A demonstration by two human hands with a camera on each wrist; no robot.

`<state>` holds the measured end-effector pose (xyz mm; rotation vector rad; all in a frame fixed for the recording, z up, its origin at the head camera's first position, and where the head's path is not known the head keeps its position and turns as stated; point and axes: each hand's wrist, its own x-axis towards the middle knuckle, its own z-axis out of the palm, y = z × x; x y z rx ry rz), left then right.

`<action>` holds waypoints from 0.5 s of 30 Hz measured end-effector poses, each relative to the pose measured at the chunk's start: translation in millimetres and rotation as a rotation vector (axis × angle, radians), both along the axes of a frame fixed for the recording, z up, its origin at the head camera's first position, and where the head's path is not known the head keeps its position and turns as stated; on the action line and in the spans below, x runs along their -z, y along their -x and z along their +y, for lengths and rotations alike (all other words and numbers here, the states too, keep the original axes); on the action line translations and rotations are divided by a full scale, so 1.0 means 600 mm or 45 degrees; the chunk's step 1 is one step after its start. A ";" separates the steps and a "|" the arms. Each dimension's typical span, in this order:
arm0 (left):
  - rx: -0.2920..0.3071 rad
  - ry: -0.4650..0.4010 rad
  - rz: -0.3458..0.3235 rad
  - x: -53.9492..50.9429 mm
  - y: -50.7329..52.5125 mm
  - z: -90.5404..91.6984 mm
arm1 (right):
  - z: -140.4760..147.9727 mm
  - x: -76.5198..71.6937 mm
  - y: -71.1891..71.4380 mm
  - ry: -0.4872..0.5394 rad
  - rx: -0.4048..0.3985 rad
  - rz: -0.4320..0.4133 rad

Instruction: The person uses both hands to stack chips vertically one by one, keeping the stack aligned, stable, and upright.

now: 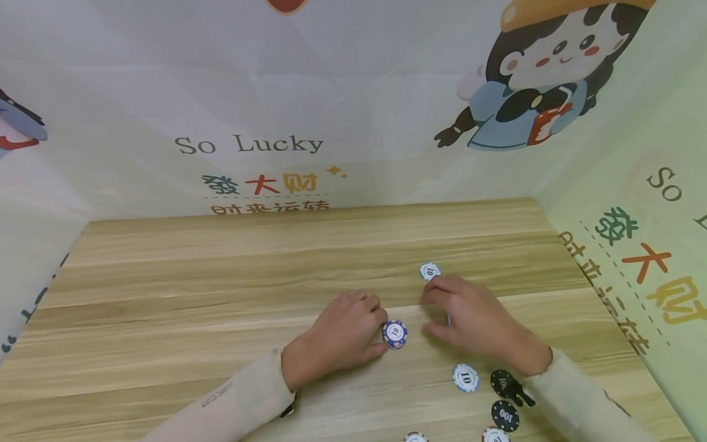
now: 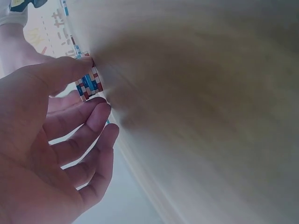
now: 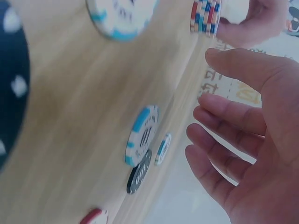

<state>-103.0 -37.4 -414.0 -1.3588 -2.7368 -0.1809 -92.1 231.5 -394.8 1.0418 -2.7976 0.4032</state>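
Note:
A short stack of chips, topped by a blue one marked 10, stands on the table. My left hand holds it at its side between thumb and fingers; the left wrist view gives the stack's layered edge beside the thumb. To the right, my right hand hovers over the table, its fingers apart and holding nothing. Just past its fingertips lies a white chip with a light blue edge. Another chip is mostly hidden under this hand. In the right wrist view, a white-and-blue chip overlaps a black one.
Nearer me lie a white-and-blue chip, black chips by the right sleeve, and red-edged chips at the bottom edge. Printed sheets wall the wooden table at the back and both sides.

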 end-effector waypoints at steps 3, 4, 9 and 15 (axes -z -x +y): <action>0.004 0.018 0.007 -0.001 -0.001 0.000 | 0.004 -0.002 0.011 0.005 0.029 0.005; 0.004 0.024 0.010 -0.001 -0.001 0.000 | 0.007 -0.001 0.015 0.004 0.042 -0.003; 0.010 0.036 0.017 -0.002 -0.002 0.001 | 0.020 0.004 0.037 -0.004 0.085 -0.023; 0.009 0.041 0.018 -0.003 -0.002 0.002 | 0.030 0.008 0.060 -0.018 0.113 -0.020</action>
